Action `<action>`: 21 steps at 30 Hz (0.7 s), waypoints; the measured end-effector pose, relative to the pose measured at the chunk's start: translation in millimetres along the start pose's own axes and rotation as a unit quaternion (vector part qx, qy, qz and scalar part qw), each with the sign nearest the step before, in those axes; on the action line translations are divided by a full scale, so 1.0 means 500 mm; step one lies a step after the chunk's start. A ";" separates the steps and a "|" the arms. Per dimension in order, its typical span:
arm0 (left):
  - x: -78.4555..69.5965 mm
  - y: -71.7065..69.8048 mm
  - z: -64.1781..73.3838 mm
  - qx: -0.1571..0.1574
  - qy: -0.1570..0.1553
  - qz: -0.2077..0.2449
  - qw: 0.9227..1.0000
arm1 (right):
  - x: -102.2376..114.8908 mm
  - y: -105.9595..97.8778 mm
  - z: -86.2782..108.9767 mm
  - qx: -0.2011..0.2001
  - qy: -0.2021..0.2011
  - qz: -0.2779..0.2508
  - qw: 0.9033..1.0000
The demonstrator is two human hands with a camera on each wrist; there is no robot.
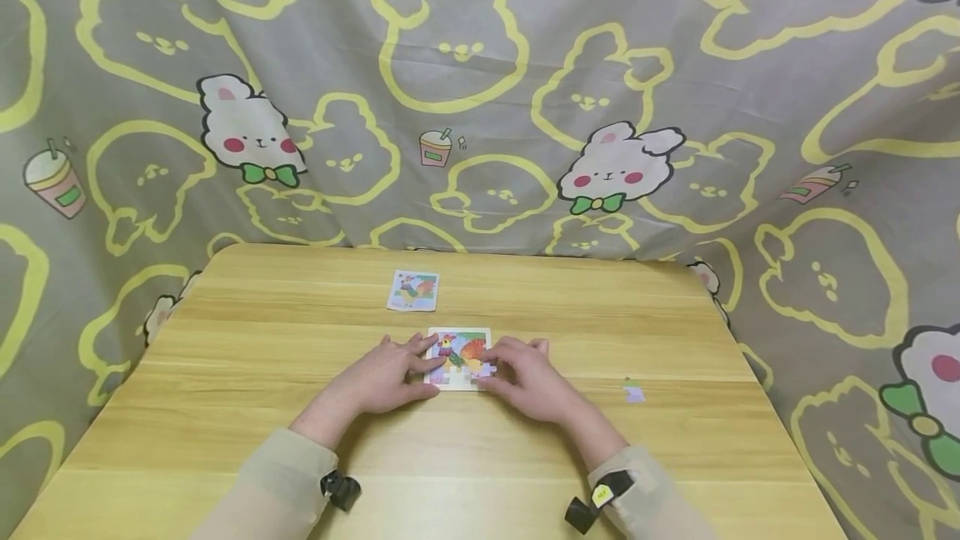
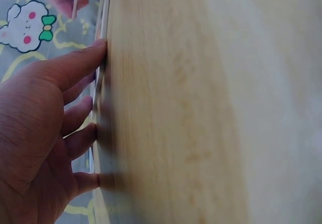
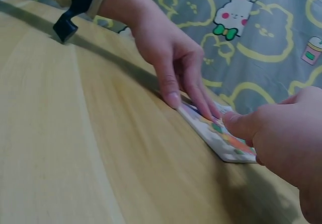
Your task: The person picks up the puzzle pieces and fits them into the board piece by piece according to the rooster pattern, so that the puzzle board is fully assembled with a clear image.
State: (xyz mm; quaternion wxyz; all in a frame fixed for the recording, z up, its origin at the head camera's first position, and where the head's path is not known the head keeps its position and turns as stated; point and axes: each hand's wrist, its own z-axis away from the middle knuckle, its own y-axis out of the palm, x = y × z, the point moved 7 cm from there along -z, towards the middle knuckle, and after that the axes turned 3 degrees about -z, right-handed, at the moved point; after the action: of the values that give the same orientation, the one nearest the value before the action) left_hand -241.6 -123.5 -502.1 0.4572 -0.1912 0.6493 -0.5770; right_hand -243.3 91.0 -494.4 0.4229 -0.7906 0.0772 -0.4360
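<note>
A rooster jigsaw puzzle in a white-rimmed tray lies on the table, with bare white gaps along its near side. My left hand rests at the tray's left side, its fingers stretched out, thumb at the near left corner and fingertips over the picture. From the right, my right hand pinches a small puzzle piece between thumb and fingers, close over the tray's right side. In the right wrist view, the right hand hides part of the tray.
Behind the tray lies a square rooster picture card. A loose lilac puzzle piece lies on the wooden table to the right. A patterned curtain hangs round the table's far edge and sides.
</note>
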 end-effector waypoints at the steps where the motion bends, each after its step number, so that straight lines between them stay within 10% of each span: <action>1: 0.000 0.000 0.000 -0.001 0.000 0.000 1.000 | 0.002 0.005 -0.004 0.003 0.003 0.005 1.000; 21: 0.004 0.002 0.001 -0.007 0.002 -0.006 1.000 | 0.016 0.058 -0.035 0.016 0.003 0.050 0.999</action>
State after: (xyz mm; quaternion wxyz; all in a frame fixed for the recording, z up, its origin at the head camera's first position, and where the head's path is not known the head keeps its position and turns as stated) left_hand -242.1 -125.2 -503.8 0.4513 -0.1968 0.6532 -0.5753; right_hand -244.4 58.4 -506.1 0.4564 -0.7775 0.1113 -0.4181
